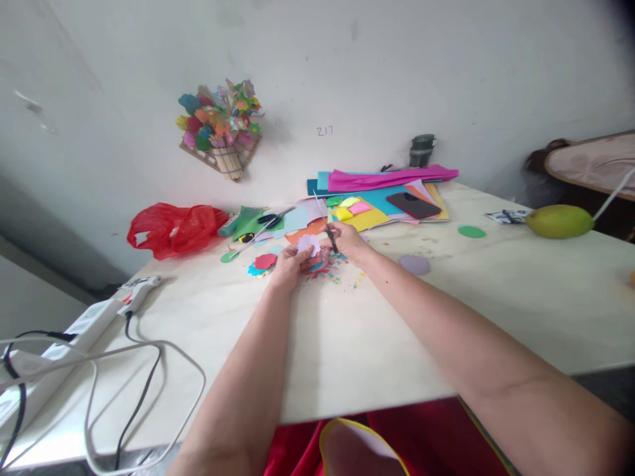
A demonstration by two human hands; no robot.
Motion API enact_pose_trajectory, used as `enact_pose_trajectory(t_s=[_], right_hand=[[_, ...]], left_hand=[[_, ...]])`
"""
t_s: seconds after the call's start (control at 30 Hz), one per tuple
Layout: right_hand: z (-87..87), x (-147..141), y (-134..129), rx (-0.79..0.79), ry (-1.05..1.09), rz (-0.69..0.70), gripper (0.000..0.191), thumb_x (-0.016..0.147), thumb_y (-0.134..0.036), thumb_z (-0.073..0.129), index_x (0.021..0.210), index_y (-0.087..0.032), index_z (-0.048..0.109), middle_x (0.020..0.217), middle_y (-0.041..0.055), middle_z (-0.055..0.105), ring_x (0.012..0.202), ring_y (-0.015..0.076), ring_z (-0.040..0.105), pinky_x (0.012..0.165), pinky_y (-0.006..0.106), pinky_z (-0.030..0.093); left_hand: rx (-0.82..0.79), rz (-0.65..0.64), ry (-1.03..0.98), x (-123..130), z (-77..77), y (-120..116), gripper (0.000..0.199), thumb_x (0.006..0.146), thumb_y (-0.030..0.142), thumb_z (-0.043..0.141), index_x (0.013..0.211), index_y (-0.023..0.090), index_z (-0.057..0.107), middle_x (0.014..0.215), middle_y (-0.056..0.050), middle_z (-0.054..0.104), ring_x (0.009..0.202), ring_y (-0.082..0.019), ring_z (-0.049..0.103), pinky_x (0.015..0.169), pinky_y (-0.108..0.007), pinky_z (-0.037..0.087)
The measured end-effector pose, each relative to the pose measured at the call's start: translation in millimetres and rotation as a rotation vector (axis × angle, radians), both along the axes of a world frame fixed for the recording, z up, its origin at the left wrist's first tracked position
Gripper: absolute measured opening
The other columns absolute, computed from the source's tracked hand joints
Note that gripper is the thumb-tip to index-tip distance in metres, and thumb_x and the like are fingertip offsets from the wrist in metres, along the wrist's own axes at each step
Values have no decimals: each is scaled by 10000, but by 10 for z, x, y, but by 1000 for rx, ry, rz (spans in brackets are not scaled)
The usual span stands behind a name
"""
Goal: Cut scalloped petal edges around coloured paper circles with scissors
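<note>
Near the middle of the table, my left hand [290, 264] pinches a pale lilac scalloped paper flower [308, 245]. My right hand [347, 241], just to its right, is closed on scissors [330, 237] whose blades point up and away. The blades do not touch the flower. Small coloured paper scraps [337, 274] lie under and around both hands. Left of my left hand rest a red paper flower [265, 261] and a blue one [255, 270] partly beneath it. A lilac paper circle [415, 265] lies to the right.
Coloured sheets [377, 211] with a phone [414, 205] lie at the back. Another pair of scissors [270, 221] and a red bag [176, 228] are back left. Power strips [84, 334] and cables lie at left, a green-yellow fruit [559, 221] at right.
</note>
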State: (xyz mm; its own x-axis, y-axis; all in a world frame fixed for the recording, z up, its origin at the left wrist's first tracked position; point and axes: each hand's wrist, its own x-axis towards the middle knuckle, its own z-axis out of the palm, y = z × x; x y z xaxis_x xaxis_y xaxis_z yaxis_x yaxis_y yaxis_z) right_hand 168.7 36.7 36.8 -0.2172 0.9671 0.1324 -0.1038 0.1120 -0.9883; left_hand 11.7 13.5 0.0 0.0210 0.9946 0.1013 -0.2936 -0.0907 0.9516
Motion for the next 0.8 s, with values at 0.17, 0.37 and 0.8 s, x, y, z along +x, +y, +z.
enact_pose_trajectory(t_s=[0.17,0.37,0.8], right_hand=[[-30,99,36,-5,-106,101,260,668,-313,750,753,-148,567,494,-28,576,387,70,486,362,172,351],[-46,208,76,36,-242,277,374,690,-485,721,706,-146,563,511,1,606,361,64,486,293,154,269],[-55,255,85,59,-332,432,370,772,-501,638,684,-147,577,550,21,632,397,90,546,304,161,311]], left_hand=[[-6,17,-11,-19,7,5,344,606,267,806,853,112,624,695,-63,691,629,-193,683,648,-307,562],[-22,26,-59,-23,19,9,352,627,283,797,866,118,599,681,-52,687,568,-170,671,597,-279,565],[4,54,-84,-28,23,11,303,611,240,792,838,105,643,695,-61,690,677,-219,696,661,-333,576]])
